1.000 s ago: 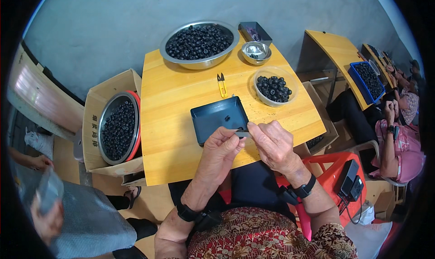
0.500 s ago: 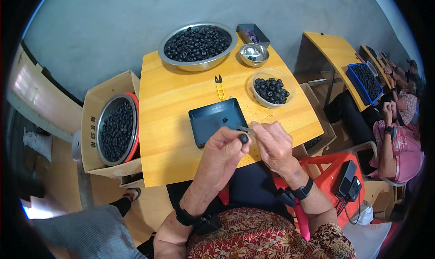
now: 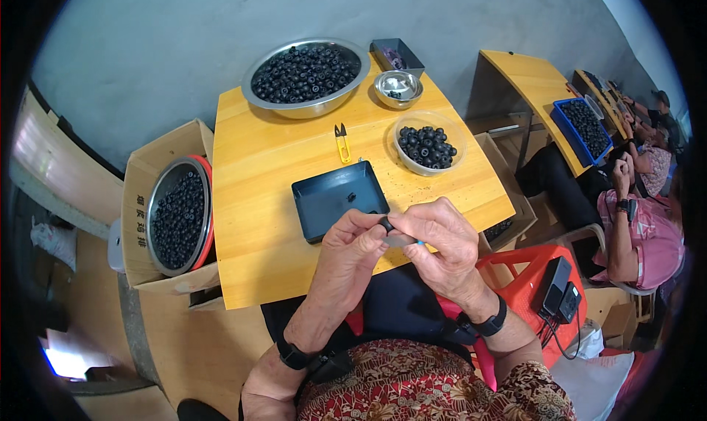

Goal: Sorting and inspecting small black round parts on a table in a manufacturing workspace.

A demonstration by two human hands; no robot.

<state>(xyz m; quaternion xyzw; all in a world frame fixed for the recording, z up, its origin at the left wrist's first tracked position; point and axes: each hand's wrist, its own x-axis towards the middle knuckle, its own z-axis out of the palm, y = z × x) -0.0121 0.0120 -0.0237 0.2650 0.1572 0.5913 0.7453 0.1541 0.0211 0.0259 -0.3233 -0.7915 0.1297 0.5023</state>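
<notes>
My left hand (image 3: 345, 250) pinches a small round black part (image 3: 385, 223) above the table's near edge. Close against it, my right hand (image 3: 445, 248) grips a thin metal blade (image 3: 399, 239), and a bit of blue shows by its fingers. The blade meets the black part; the exact contact is hidden by my fingers. Just beyond my hands sits a shallow dark tray (image 3: 317, 193) with a few black scraps in it. Yellow thread snips (image 3: 343, 147) lie behind the tray. To their right, a clear plastic bowl (image 3: 458, 156) holds several round black parts.
On the table (image 3: 258, 222), a large steel basin (image 3: 309, 110) of black parts, a small steel bowl (image 3: 398, 97) and a grey box (image 3: 412, 64) stand at the back. A carton (image 3: 140, 178) holds another full basin at left. A red stool (image 3: 526, 274) stands at right; people sit beyond.
My hands have come together, and the blade has moved onto the black part. The whole view has shifted slightly, so the table appears a little further left.
</notes>
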